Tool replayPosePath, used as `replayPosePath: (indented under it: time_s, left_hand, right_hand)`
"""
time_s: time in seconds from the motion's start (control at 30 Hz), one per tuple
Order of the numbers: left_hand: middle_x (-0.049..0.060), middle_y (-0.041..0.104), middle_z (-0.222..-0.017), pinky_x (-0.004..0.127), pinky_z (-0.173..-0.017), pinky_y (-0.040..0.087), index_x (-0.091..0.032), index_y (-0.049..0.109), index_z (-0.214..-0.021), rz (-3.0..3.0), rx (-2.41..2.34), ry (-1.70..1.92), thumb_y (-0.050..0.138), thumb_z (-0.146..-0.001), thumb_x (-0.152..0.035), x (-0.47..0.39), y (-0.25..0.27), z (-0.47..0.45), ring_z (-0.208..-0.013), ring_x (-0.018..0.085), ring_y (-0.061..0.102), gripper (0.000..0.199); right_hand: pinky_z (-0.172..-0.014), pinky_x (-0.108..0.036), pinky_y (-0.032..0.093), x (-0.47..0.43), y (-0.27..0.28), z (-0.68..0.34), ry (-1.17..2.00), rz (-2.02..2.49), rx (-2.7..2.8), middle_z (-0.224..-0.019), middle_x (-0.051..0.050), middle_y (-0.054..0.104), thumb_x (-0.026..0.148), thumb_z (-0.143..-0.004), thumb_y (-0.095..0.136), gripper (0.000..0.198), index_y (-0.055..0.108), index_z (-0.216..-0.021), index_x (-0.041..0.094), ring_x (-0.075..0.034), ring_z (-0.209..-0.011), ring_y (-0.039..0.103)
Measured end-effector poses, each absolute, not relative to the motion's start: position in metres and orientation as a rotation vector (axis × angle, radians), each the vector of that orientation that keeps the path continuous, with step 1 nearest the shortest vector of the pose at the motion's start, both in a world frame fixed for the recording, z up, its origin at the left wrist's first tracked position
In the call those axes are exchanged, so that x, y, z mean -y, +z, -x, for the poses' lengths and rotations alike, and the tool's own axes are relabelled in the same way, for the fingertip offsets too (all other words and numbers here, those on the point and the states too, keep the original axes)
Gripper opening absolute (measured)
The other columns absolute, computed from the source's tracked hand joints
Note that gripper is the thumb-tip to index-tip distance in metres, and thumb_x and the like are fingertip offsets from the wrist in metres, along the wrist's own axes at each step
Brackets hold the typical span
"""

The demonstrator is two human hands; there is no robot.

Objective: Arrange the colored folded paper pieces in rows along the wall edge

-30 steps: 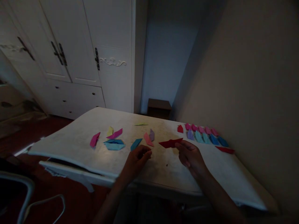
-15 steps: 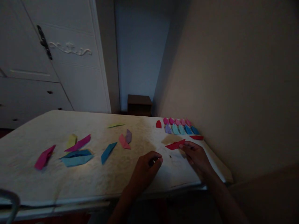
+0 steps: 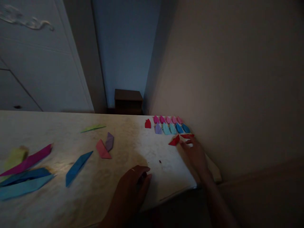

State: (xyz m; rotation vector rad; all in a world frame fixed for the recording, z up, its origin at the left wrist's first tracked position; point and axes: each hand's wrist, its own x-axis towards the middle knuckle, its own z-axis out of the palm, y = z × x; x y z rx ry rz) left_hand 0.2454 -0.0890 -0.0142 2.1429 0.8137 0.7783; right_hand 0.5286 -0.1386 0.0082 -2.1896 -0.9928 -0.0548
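Note:
My right hand (image 3: 194,155) is low over the right part of the table, its fingertips closed at the right end of a red folded paper piece (image 3: 174,140), which has pointed ends. A second red folded paper (image 3: 187,136) lies just beyond, partly behind my fingers. My left hand (image 3: 135,182) hovers near the front edge with its fingers curled and a gap between thumb and forefinger; nothing is in it. Behind the right hand stand small folded papers in two rows, pink ones (image 3: 168,120) at the back and blue ones (image 3: 179,128) in front. A small red folded paper (image 3: 147,123) stands left of them.
On the table's (image 3: 133,133) left side lie loose folded papers: blue (image 3: 78,167), pink (image 3: 103,149), purple (image 3: 109,142), yellow-green (image 3: 93,128), magenta (image 3: 30,161) and light blue (image 3: 26,187). A wall (image 3: 225,95) runs along the right. A brown cabinet (image 3: 128,95) stands beyond.
The view has turned to the right. My right hand has carried the red folded paper away from me and closer to the other red one. My left hand stays empty.

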Motion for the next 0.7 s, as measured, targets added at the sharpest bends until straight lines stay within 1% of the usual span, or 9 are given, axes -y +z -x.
replayPosePath:
  time_s: [0.07,0.17,0.23,0.37,0.43,0.57,0.7]
  left_hand:
    - [0.005,0.072,-0.094,0.031,-0.075,0.055,-0.022,0.067,-0.101,-2.172,-0.796,0.801,0.051,-0.091,-0.033,0.089,-0.016,-0.244,-0.083,0.019,0.068,0.022]
    - [0.005,0.071,-0.094,0.029,-0.073,0.056,-0.023,0.066,-0.102,-2.199,-0.773,0.82,0.052,-0.092,-0.033,0.088,-0.018,-0.243,-0.083,0.018,0.068,0.02]
    - [0.004,0.071,-0.093,0.028,-0.072,0.056,-0.023,0.065,-0.102,-2.214,-0.737,0.827,0.053,-0.092,-0.032,0.088,-0.018,-0.243,-0.083,0.017,0.068,0.018]
    - [0.002,0.07,-0.088,0.026,-0.069,0.056,-0.024,0.065,-0.098,-2.225,-0.706,0.853,0.054,-0.092,-0.031,0.088,-0.016,-0.243,-0.079,0.016,0.067,0.015]
    - [0.002,0.07,-0.086,0.026,-0.068,0.056,-0.024,0.065,-0.097,-2.224,-0.706,0.876,0.054,-0.092,-0.03,0.088,-0.014,-0.243,-0.077,0.016,0.067,0.014]
    - [0.002,0.07,-0.086,0.025,-0.066,0.056,-0.024,0.064,-0.098,-2.229,-0.685,0.875,0.054,-0.092,-0.029,0.089,-0.013,-0.243,-0.076,0.015,0.067,0.013]
    - [0.001,0.07,-0.086,0.024,-0.067,0.056,-0.024,0.064,-0.098,-2.227,-0.658,0.865,0.054,-0.093,-0.029,0.088,-0.012,-0.242,-0.076,0.015,0.067,0.012]
  right_hand:
    - [-0.079,-0.041,0.052,0.143,0.006,-0.521,-0.213,2.223,1.195,-0.111,-0.013,0.066,0.041,-0.085,0.055,0.046,0.061,-0.124,0.017,-0.027,-0.095,0.065]
    - [-0.087,-0.041,0.053,0.15,0.003,-0.512,-0.202,2.264,1.506,-0.136,-0.013,0.054,0.037,-0.09,0.05,0.043,0.059,-0.129,0.02,-0.028,-0.11,0.062]
    - [-0.09,-0.042,0.054,0.151,0.001,-0.51,-0.178,2.32,1.631,-0.141,-0.012,0.051,0.037,-0.094,0.047,0.042,0.059,-0.13,0.02,-0.028,-0.116,0.06]
    - [-0.102,-0.04,0.048,0.149,-0.005,-0.511,-0.264,2.319,1.78,-0.139,-0.012,0.055,0.034,-0.099,0.04,0.043,0.054,-0.135,0.017,-0.025,-0.128,0.051]
    - [-0.1,-0.038,0.049,0.146,-0.006,-0.51,-0.325,2.329,1.789,-0.138,-0.011,0.055,0.035,-0.099,0.039,0.041,0.056,-0.133,0.018,-0.024,-0.127,0.052]
    - [-0.086,-0.036,0.057,0.141,-0.003,-0.503,-0.367,2.456,1.735,-0.137,-0.011,0.055,0.038,-0.1,0.038,0.04,0.058,-0.131,0.023,-0.024,-0.113,0.062]
    - [-0.073,-0.034,0.059,0.137,0.001,-0.497,-0.423,2.572,1.698,-0.138,-0.013,0.053,0.041,-0.1,0.037,0.043,0.055,-0.134,0.021,-0.024,-0.101,0.067]
